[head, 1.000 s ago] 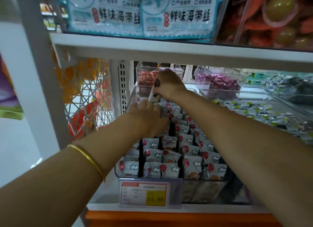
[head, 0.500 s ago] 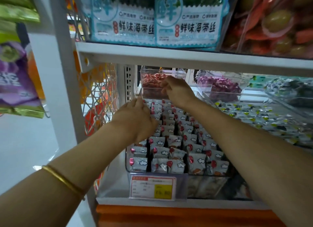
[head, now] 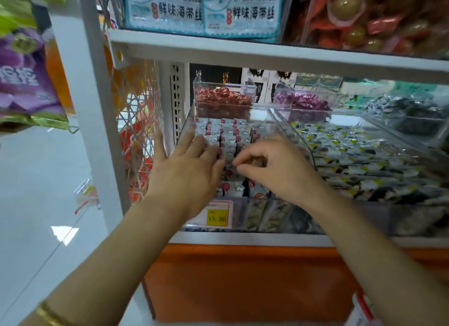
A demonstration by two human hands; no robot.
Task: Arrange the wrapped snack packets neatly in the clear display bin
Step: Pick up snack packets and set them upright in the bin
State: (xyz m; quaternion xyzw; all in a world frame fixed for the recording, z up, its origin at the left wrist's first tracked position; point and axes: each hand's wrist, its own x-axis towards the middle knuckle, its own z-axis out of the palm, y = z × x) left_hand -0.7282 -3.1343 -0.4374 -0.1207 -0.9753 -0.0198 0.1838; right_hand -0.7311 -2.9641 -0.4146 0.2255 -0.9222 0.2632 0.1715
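Left hand: the left hand [head: 187, 172] lay flat and open, fingers spread, over the left rows of packets [head: 224, 132]; it gripped nothing, and whether the palm touched them could not be told.
Bin: the bin [head: 289, 128] stood on the shelf [head: 243, 237] straight in front of both hands, with its long axis running away from the person toward the back of the shelf.
Packets: they stood upright in rows that followed this same axis; the far rows were free to see, the near rows were mostly hidden under the hands.
Right hand: the right hand [head: 274, 169] was curled, fingertips drawn together over the middle rows; it seemed to pinch one packet, but the blur did not allow to be sure.
Nearer hand: both hands were at about the same depth, in the near half of the bin, the left by the left wall and the right nearer the middle.
Key relation: the packets not yet covered lay beyond the fingertips, so in my judgement the next move would go forward along the bin.
Price tag: a yellow tag [head: 217, 216] sat on the front of the bin, below the left hand.
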